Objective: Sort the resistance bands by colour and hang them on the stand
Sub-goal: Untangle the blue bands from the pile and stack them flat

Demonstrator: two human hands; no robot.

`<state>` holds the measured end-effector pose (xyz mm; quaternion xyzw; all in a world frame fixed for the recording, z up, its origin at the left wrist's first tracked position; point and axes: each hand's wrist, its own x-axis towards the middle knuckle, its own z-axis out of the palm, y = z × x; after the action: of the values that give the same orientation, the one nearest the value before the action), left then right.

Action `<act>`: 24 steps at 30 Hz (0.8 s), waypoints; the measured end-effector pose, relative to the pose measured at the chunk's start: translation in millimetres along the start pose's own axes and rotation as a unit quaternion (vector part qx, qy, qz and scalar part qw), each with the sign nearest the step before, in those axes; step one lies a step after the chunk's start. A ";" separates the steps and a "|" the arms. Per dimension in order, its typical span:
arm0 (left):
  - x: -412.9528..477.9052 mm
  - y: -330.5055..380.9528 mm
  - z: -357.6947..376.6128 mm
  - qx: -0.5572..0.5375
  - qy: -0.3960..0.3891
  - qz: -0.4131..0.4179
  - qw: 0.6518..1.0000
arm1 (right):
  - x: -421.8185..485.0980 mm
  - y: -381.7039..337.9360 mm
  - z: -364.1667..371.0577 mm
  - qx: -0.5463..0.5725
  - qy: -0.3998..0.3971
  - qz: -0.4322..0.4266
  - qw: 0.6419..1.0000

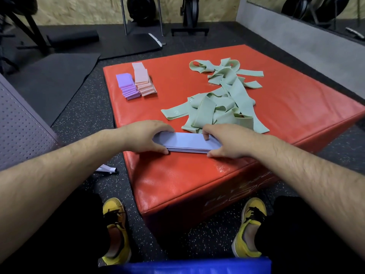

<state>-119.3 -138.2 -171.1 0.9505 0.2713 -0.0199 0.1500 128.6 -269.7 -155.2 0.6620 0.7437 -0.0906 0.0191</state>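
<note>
A flat stack of pale blue-lilac bands (185, 142) lies near the front edge of the red padded box (286, 99). My left hand (146, 136) grips its left end, and my right hand (223, 140) grips its right end, fingers curled over the top. Behind them a loose tangle of pale green bands (221, 95) spreads over the middle and right of the box. At the back left a folded purple pile (127, 86) sits beside a folded pink pile (143, 80). No hanging stand can be picked out with certainty.
The box stands on speckled black rubber floor (83, 107). A grey perforated panel (21, 123) rises at the left. Black mats (51, 80) and gym equipment (189, 16) fill the back. A grey ledge (308, 48) runs along the right. My yellow shoes (116, 230) are below.
</note>
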 end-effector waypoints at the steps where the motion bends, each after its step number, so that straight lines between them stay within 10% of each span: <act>1: 0.5 0.6 1.0 0.004 0.000 0.002 1.000 | 0.2 -0.7 0.2 -0.001 0.000 0.003 1.000; 11: 16.6 34.9 21.0 0.088 0.109 0.142 0.980 | -17.4 30.5 -19.0 0.103 0.115 0.084 0.984; 15: 23.3 34.0 25.7 0.063 0.066 0.154 0.984 | -22.7 40.4 -20.3 0.166 -0.018 0.264 0.950; 24: 25.2 29.0 23.9 0.033 0.056 0.162 0.985 | -13.7 42.7 -7.3 0.415 -0.104 0.370 0.825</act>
<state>-81.6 -155.9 -188.9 0.9859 0.1211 0.0492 0.1043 173.2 -277.4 -150.7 0.8193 0.3291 -0.4456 -0.1480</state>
